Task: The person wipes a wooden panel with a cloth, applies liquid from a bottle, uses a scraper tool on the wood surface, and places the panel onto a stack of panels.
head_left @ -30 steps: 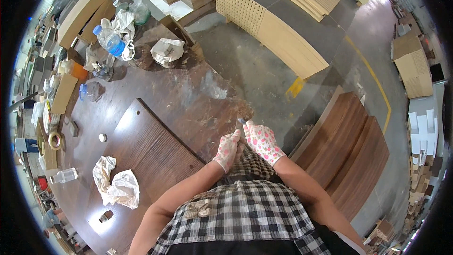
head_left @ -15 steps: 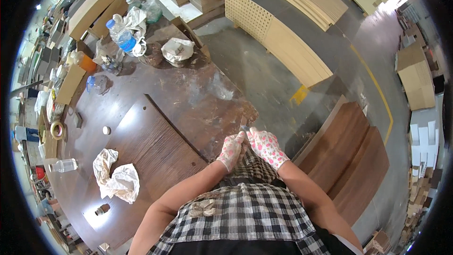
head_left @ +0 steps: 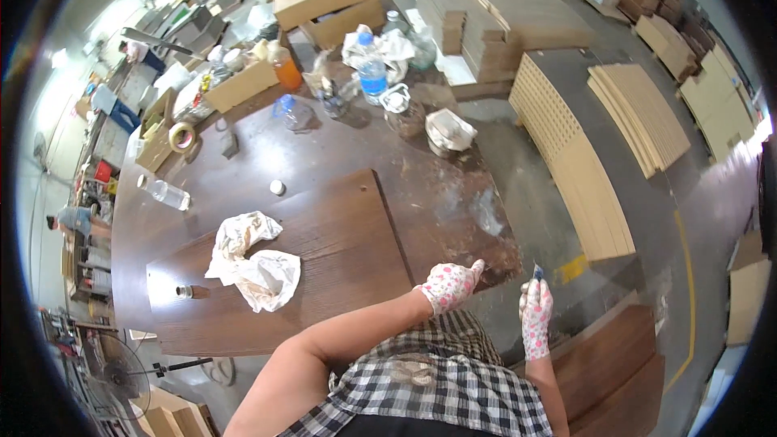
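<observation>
My right hand (head_left: 536, 322), in a white glove with pink dots, is raised off the table's right corner. Its closed fingers grip a small tool (head_left: 538, 273) with a dark blue part and a thin pale tip; the rest is hidden in the hand. At the table corner, my left hand (head_left: 447, 286) wears a matching glove and has a finger stretched out along the worn surface. Nothing shows in it. Left of that hand lies a dark brown wood-grain panel (head_left: 348, 231) on the brown table (head_left: 421, 170). A crumpled white cloth (head_left: 271, 279) rests on the panel.
Bottles, including a blue-capped water bottle (head_left: 372, 77), and a bag-lined tub (head_left: 449, 131) stand at the table's back. Tape (head_left: 182, 137) and a clear bottle (head_left: 164, 193) are at left. Perforated boards (head_left: 579, 170) stand beyond; brown panels (head_left: 615, 364) lean at right. A fan (head_left: 117, 372) is lower left.
My hands have moved apart. The right has gone right and down with the small tool; the left has stretched out to the table corner. The view has swung left.
</observation>
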`<state>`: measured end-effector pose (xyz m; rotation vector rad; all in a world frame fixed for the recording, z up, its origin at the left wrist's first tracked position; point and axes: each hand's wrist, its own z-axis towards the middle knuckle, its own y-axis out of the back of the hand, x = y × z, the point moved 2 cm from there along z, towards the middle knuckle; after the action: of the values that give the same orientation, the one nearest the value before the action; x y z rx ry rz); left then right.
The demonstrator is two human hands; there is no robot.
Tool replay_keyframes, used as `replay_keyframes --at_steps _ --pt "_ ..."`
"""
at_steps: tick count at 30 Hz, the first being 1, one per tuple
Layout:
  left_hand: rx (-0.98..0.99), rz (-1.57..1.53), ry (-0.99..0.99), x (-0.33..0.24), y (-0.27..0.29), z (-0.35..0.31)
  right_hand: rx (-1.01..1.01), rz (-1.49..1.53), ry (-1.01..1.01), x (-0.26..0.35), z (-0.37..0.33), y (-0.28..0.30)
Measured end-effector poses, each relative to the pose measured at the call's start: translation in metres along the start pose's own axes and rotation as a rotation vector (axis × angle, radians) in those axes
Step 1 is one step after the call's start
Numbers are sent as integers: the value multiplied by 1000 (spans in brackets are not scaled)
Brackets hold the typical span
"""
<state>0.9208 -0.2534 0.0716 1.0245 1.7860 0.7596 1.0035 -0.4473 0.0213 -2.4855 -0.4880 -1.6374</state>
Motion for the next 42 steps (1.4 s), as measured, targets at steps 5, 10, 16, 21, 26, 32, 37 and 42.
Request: replay_keyframes --at_steps 5,10,16,21,26,32,37,42 --pt "-555 -1042 234 74 29 -7 92 33 17 23 -12 -30" --pt "-751 -1479 527 177 70 -21 206 26 12 17 -17 -53" --pt "-911 -1563 464 243 112 -15 262 -22 -68 9 -31 -71" --pt "-966 -1601 420 290 157 -1 231 -65 -86 3 -39 -78" --pt "-1000 -1824 372 328 177 21 204 -73 -132 0 -49 -81" --pt "-937 -1987 285 364 191 51 172 -79 -158 -16 -64 -81" --pt "-926 -2012 400 359 198 58 143 -59 -160 -21 -76 -82" --pt "-651 -2102 252 374 190 48 181 -84 -181 -21 -82 -83"
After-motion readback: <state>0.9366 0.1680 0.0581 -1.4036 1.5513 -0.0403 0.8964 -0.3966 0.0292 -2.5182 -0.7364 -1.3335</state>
